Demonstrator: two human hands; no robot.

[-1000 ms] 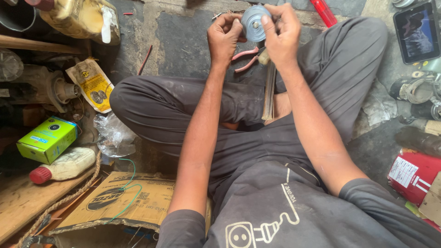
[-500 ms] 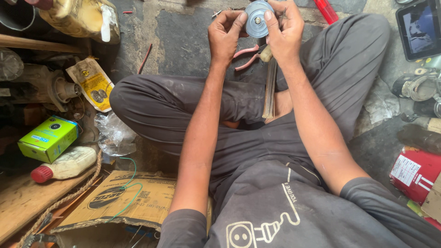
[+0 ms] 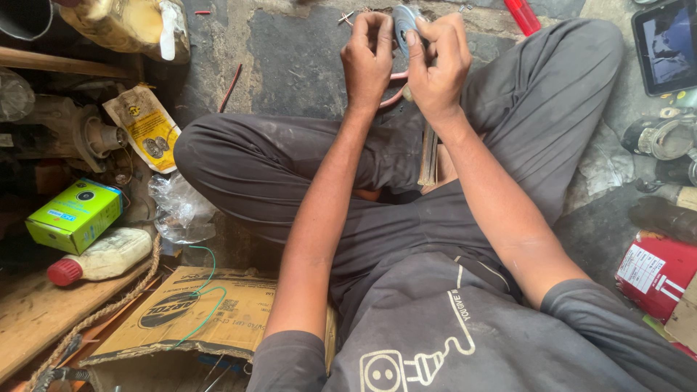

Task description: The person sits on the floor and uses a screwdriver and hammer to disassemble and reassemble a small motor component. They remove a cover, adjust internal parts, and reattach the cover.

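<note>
I sit cross-legged on a stained concrete floor, both arms stretched forward. My left hand [image 3: 368,56] and my right hand [image 3: 437,64] together grip a small round grey metal disc [image 3: 403,23] held up near the top of the head view. Fingers of both hands pinch its rim; the right thumb lies over its face. Just below the hands, pink-handled pliers [image 3: 393,93] lie on the floor, mostly hidden by my hands. A flat metal bar [image 3: 428,156] rests across my lap between the knees.
On the left lie a green box [image 3: 72,215], a white bottle with a red cap [image 3: 102,255], a yellow packet [image 3: 144,127], crumpled clear plastic [image 3: 180,210] and a cardboard box [image 3: 196,312]. A tablet screen [image 3: 666,45], a red tool handle [image 3: 523,16] and a red can [image 3: 653,272] sit right.
The disc has turned in my hands, from face-on to more edge-on, and both hands have shifted slightly up and closer together around it.
</note>
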